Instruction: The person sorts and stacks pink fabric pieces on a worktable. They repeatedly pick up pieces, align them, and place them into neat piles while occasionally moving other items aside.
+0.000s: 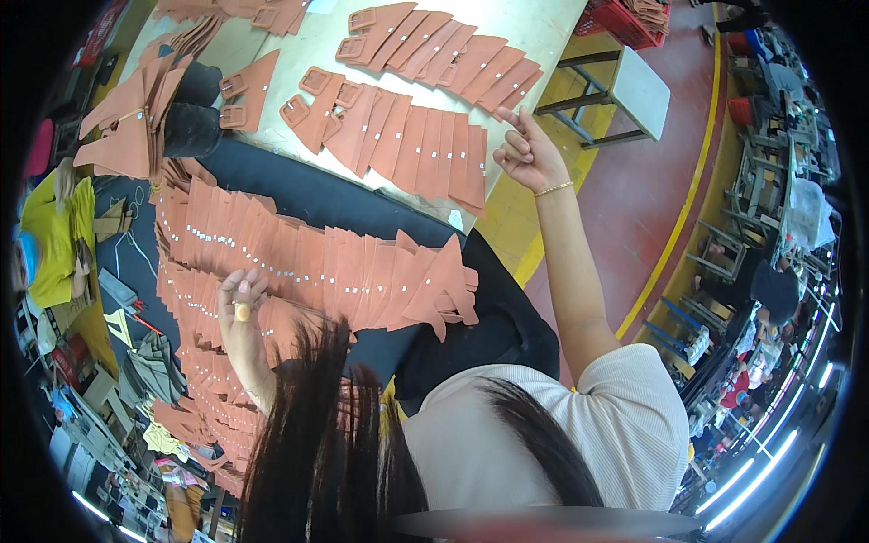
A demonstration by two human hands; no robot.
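Note:
My right hand (532, 156) hovers over the table's right edge, beside a fanned row of salmon-coloured cut pieces (425, 149). Its forefinger is stretched out and the other fingers are partly curled; nothing shows in it. My left hand (243, 312) is above overlapping rows of more salmon pieces (299, 258), fingers loosely bent and a little apart. A small yellowish band or patch (242, 312) shows on that hand. Small white labels dot the pieces. At the left end of the fanned row lie pieces with covered square buckles (295, 110).
Another fanned row (444, 54) lies farther back on the pale table (290, 167). To the left stands a bundle of pieces (136, 118) beside black cylinders (192, 131). A white-topped stool (641, 92) and a red crate (629, 23) are at the right. Workstations line the far right.

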